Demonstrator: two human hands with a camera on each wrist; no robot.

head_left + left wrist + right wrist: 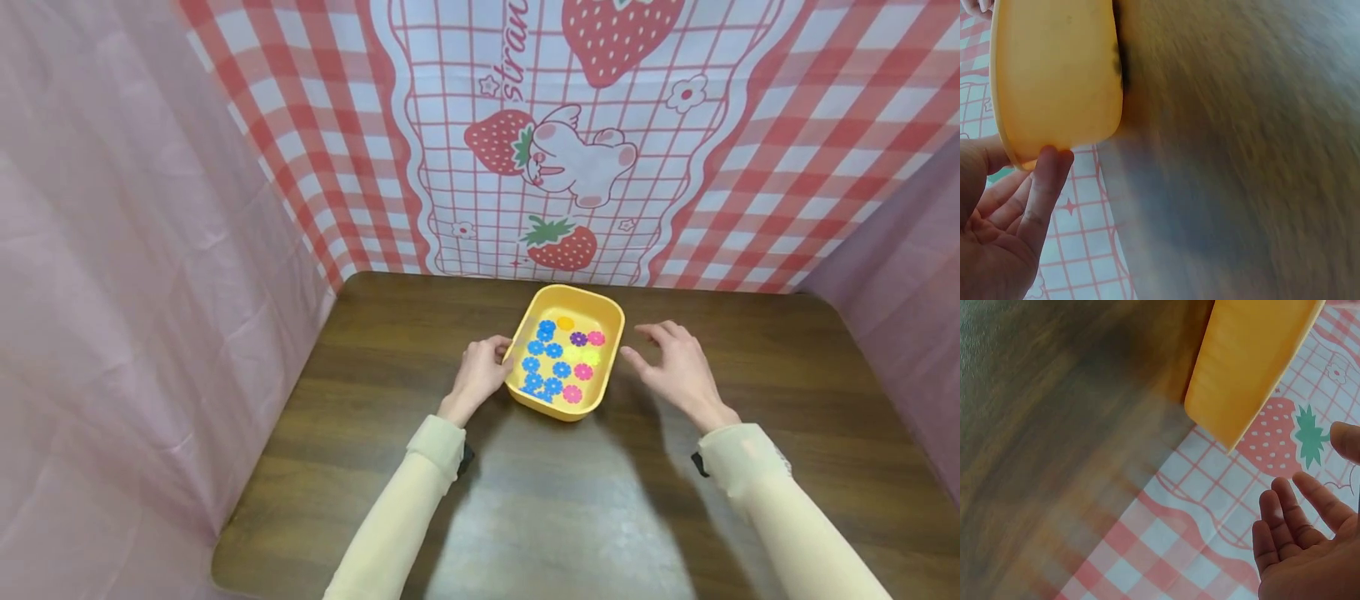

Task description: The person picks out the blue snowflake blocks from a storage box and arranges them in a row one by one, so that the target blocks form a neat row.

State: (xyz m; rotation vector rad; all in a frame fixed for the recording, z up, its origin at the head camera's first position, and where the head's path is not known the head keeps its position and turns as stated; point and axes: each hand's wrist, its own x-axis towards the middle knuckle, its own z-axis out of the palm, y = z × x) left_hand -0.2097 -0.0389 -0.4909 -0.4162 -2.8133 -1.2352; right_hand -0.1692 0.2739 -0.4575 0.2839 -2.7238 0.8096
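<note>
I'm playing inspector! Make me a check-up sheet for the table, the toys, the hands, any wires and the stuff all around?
Surface: brown wood-grain table, with a pale shine toward the near edge.
Job's things: yellow rounded rectangular tray holding small flower-shaped discs: mostly blue discs, plus pink discs, yellow discs, a purple disc and an orange disc; some overlap, so no exact count.
Clutter: nothing seen.
Hands: bare left hand pinches the tray's left rim; bare right hand holds nothing, near the tray's right side but apart from it.
Cables: nothing seen.
Surroundings: red-and-white checked strawberry cloth behind; plain pinkish curtain on the left.
</note>
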